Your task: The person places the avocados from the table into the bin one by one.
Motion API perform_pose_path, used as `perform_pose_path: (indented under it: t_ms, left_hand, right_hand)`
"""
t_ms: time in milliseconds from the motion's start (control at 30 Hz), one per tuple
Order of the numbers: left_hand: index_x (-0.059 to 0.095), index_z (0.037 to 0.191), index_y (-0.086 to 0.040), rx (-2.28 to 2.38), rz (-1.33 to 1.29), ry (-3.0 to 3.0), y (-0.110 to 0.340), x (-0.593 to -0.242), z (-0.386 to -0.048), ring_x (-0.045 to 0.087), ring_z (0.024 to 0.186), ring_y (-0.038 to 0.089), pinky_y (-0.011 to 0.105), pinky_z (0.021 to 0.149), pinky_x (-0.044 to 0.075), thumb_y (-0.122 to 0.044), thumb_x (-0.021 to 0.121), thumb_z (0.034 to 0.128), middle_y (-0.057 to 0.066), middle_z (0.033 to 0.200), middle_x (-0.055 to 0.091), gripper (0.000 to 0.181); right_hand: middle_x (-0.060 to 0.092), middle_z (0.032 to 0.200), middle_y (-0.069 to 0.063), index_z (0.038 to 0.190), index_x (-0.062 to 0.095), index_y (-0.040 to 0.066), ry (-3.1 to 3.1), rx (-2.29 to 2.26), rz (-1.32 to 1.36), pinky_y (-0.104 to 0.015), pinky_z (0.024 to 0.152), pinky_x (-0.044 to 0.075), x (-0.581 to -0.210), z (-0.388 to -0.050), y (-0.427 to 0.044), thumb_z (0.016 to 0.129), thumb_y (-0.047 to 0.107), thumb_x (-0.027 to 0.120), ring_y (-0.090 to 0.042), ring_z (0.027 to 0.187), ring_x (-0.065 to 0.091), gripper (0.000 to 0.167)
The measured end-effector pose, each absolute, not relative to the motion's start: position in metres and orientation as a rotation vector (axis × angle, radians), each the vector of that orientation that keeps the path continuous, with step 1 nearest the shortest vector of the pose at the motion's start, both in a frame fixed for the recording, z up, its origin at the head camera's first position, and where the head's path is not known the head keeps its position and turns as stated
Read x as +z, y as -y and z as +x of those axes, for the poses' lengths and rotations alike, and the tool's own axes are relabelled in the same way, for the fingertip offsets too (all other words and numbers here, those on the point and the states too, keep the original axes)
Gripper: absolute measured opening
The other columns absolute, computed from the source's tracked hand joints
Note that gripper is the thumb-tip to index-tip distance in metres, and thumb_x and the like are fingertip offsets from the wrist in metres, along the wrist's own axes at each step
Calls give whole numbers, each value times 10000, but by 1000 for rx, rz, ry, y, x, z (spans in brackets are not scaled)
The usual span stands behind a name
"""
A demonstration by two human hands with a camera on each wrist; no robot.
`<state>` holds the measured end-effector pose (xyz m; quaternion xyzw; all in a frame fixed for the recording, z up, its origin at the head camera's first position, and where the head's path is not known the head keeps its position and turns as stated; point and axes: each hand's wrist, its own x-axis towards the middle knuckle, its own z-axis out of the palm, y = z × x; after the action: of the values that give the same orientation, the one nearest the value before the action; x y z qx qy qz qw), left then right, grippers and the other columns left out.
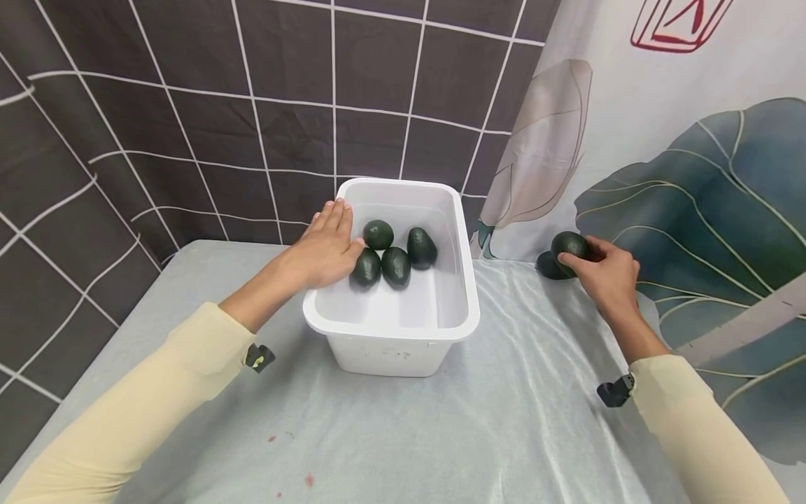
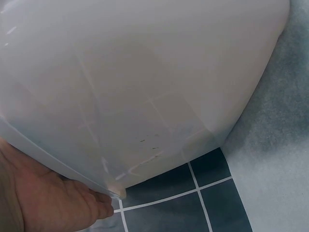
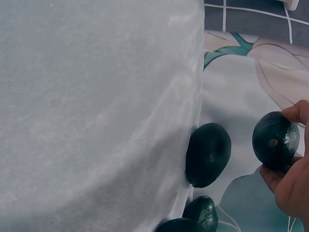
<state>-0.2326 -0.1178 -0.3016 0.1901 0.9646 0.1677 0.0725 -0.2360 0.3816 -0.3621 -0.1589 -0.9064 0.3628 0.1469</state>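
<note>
A white plastic tub (image 1: 390,357) stands on the cloth, with several dark green avocados (image 1: 396,267) lying on its bottom toward the back. My left hand (image 1: 325,248) rests on the tub's left rim, its fingers extended; the left wrist view shows this hand (image 2: 58,205) against the rim beside the tub's outer wall. To the right, my right hand (image 1: 606,274) pinches an avocado (image 1: 569,245) between thumb and fingers, held above the table. Another avocado (image 3: 209,154) lies just beneath it, and further ones (image 3: 203,212) show at the bottom of the right wrist view.
A pale grey-blue cloth (image 1: 352,441) covers the table. Behind it hangs a dark curtain (image 1: 290,133) with a white grid, and to the right a white curtain (image 1: 617,140) printed with large leaves. Small reddish spots mark the cloth near the front.
</note>
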Motion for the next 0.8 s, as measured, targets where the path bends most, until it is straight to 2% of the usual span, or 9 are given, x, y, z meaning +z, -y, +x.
perform_pose_path:
  t_ms: [267,500,767,800]
  left_hand:
    - [-13,1758,111,502,575,-2902,117,-301,-232,-118,1773,467,574,1460,-37,-384,245,1190,305,1871,-122,797]
    - [-5,1756,117,508,579,-2903,117,-300,-231,-114,1772,473,575,1460,-35,-380,251,1189,312,1870,-115,796]
    - [-10,1757,114,512,573,-2899,117,-301,-233,-121,1774,465,573,1460,-34,-380,258,1189,305,1872,-122,799]
    - [-9,1757,114,513,572,-2899,117,-301,-232,-120,1773,466,575,1460,-34,-379,260,1189,305,1871,-122,799]
  right_hand:
    - [581,1684,-237,1726,479,125,2618,1054,-451,-674,1298,415,-356,-238,-374,1023,555,765,-434,1625,439,872]
    - [608,1660,-232,1722,489,130,2623,1059,-442,-666,1289,419,-352,-241,-366,1023,539,774,-415,1640,396,859]
    - [570,1700,-215,1738,463,147,2633,1091,-411,-691,1318,287,-346,-246,-357,1014,544,786,-388,1699,243,886]
    - [577,1695,-211,1739,463,152,2634,1090,-406,-681,1320,303,-346,-246,-356,1011,543,791,-390,1692,276,889]
